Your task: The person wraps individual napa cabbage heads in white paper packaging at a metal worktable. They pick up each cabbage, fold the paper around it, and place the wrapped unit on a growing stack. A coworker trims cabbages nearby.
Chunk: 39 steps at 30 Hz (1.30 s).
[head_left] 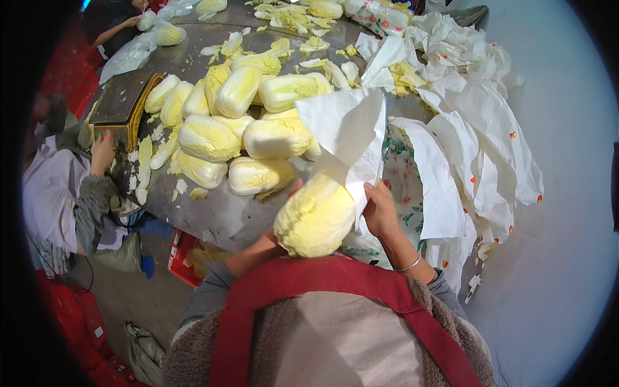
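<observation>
A pale yellow napa cabbage (316,216) is close in front of my chest, its leafy end toward me. My left hand (273,237) supports it from the left side, mostly hidden behind it, with fingertips showing near its far edge. A white paper sheet (348,129) stands up against the far side and right edge of the cabbage, loosely folded. At the right, my right hand (382,209) pinches the edge of this sheet, thumb up, beside the cabbage. A pile of trimmed napa cabbages (209,138) lies on the table just beyond my hands.
White paper sheets (451,155) hang over the table's right side, on a floral-printed plastic (403,174). Loose leaves (290,16) litter the metal table (222,222). A dark-topped box (119,100) has a co-worker's hand (102,155) against it. Below sits a red crate (184,258).
</observation>
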Each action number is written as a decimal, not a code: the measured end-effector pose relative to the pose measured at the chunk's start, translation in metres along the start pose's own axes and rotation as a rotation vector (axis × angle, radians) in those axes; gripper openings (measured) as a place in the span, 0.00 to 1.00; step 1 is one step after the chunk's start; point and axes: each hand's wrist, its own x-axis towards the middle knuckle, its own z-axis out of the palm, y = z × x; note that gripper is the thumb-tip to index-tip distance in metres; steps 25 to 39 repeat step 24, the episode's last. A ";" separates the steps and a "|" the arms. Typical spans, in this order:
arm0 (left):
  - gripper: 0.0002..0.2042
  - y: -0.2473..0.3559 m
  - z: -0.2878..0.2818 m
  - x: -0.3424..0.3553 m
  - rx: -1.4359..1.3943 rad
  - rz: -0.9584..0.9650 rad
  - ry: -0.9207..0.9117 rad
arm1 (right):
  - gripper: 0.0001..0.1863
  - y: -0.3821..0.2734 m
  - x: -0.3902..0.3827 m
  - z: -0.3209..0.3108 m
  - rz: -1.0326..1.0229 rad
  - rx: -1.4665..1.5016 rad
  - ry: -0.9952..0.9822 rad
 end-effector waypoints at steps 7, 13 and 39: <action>0.24 0.000 0.024 -0.026 0.727 -0.003 0.153 | 0.17 0.034 -0.018 -0.015 0.079 -0.077 0.368; 0.33 0.043 -0.050 -0.077 0.503 -0.018 0.056 | 0.12 0.013 0.008 -0.016 0.177 -0.106 0.381; 0.39 0.145 -0.021 -0.034 0.387 0.835 0.091 | 0.13 -0.053 0.159 0.106 -0.125 0.411 0.086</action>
